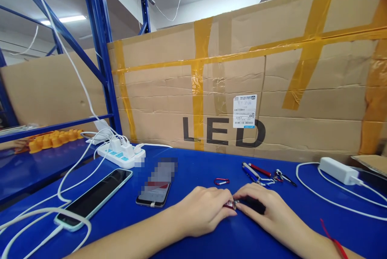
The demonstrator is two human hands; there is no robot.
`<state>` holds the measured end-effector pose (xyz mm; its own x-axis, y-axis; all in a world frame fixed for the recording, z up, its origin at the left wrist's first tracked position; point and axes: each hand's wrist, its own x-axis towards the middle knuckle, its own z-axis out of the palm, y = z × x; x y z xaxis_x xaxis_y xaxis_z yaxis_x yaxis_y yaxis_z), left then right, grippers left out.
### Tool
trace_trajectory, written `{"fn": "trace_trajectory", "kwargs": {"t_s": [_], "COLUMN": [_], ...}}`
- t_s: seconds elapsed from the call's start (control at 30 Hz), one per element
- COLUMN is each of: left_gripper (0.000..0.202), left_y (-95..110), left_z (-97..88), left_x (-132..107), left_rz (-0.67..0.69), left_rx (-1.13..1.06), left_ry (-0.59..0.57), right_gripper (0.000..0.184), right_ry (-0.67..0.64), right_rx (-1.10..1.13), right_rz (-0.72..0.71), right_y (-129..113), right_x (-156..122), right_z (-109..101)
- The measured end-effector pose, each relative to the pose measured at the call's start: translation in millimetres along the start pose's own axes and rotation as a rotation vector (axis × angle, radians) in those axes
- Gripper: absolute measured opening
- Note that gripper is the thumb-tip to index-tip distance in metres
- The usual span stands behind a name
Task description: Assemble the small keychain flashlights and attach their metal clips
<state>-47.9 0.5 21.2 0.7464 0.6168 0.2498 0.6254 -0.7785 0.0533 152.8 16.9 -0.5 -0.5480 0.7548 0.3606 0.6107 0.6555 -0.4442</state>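
Observation:
My left hand (202, 210) and my right hand (266, 206) rest together on the blue table (193, 170), fingertips meeting. Both are closed on a small red and black pen-like tool (232, 204); the left pinches its red end, the right covers its dark body. Just beyond the hands lie a red carabiner (221, 181), two spare pen-like tools in blue and red (254, 171), and a key ring with metal clips (282, 177). A red string is tied round my right wrist (332, 238).
A smartphone (155, 192) and a larger phone on a white cable (93, 198) lie at left. A white power strip (121, 155) sits behind them, a white charger (338, 170) at right. A tall cardboard box marked LED (242, 90) walls the table's far side. Orange parts (54, 139) lie on the left shelf.

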Motion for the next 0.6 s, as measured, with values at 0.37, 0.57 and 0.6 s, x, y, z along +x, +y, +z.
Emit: {"fn": "trace_trajectory", "kwargs": {"t_s": [0.37,0.57,0.6], "left_gripper": [0.015,0.016,0.016], "left_y": [0.5,-0.6,-0.6], "left_z": [-0.7,0.2,0.0], "left_x": [0.7,0.8,0.9], "left_rz": [-0.005,-0.002,-0.003], "left_rx": [0.002,-0.006,-0.007], "left_ry": [-0.009,-0.017,-0.017], "right_gripper": [0.017,0.017,0.017], "right_ry": [-0.017,-0.031,-0.028], "right_rx": [0.001,-0.004,-0.003], "right_rz": [0.04,0.04,0.037], "right_y": [0.0,-0.4,-0.6], "right_x": [0.7,0.2,-0.3], "right_z": [-1.5,-0.9,-1.0]}}
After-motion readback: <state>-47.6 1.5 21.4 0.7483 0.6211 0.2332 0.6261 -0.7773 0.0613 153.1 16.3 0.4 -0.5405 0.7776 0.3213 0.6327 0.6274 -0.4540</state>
